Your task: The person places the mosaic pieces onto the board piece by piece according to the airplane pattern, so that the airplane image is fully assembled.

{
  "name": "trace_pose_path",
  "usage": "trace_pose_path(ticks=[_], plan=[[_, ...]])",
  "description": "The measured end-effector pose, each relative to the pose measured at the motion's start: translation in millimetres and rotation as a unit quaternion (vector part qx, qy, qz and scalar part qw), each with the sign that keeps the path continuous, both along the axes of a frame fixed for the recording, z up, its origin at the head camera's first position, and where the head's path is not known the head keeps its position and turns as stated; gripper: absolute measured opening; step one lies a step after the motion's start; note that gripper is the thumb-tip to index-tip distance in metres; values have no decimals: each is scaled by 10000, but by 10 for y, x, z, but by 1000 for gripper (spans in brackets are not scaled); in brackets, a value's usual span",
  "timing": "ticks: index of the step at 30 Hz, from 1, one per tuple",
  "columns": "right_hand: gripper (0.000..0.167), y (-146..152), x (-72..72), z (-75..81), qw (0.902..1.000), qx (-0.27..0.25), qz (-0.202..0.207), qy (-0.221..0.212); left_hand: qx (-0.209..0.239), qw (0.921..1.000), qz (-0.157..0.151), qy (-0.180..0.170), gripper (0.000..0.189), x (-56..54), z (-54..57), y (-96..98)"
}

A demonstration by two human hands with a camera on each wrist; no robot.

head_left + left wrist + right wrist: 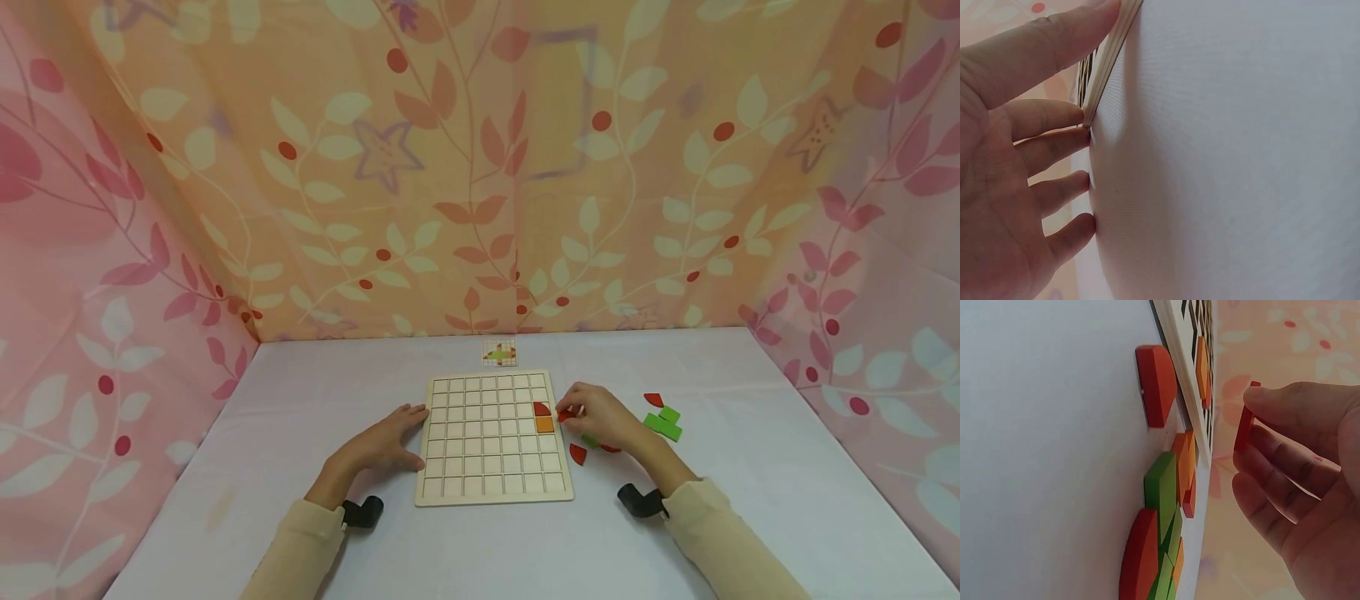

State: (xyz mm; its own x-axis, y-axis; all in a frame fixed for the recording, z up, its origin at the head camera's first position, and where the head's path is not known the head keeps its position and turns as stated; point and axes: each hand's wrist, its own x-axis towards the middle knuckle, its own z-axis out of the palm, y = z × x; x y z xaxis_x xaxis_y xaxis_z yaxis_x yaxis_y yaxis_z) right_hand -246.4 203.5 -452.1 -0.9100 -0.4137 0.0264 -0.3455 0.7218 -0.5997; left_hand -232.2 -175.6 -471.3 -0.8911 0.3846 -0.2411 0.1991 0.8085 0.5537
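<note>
A wooden grid board [483, 450] lies on the white table. My left hand [382, 440] rests along its left edge, thumb and fingertips touching the side with fingers spread. In its right columns sit a red quarter-circle block [542, 409] and, just below, an orange square block [544, 425]. My right hand [603, 415] pinches another red block [1245, 425] between thumb and fingers, raised above the table beside the board's right edge. Under and near that hand lie a red quarter-circle block [577, 454] and a green block [590, 442], the latter partly hidden by the hand.
Several green blocks [663, 427] and a red block [654, 400] lie right of my right hand. Orange blocks [1183, 465] show among the pile in the right wrist view. Behind the board is a small pattern card [499, 353]. Patterned cloth [465, 167] walls surround the table.
</note>
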Motion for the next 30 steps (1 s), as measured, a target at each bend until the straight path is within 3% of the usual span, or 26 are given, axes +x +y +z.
trace_pose_path(ticks=[11,19,30], plan=[[15,-127,30,-54,9985,308,419,160,18,10000,76,6,90,-17,-35,4],[13,-216,56,-44,9964,399,742,-36,31,10000,81,15,91,-14,-30,5],[14,-268,86,-83,9906,825,1020,392,41,10000,33,5,92,-6,-11,0]])
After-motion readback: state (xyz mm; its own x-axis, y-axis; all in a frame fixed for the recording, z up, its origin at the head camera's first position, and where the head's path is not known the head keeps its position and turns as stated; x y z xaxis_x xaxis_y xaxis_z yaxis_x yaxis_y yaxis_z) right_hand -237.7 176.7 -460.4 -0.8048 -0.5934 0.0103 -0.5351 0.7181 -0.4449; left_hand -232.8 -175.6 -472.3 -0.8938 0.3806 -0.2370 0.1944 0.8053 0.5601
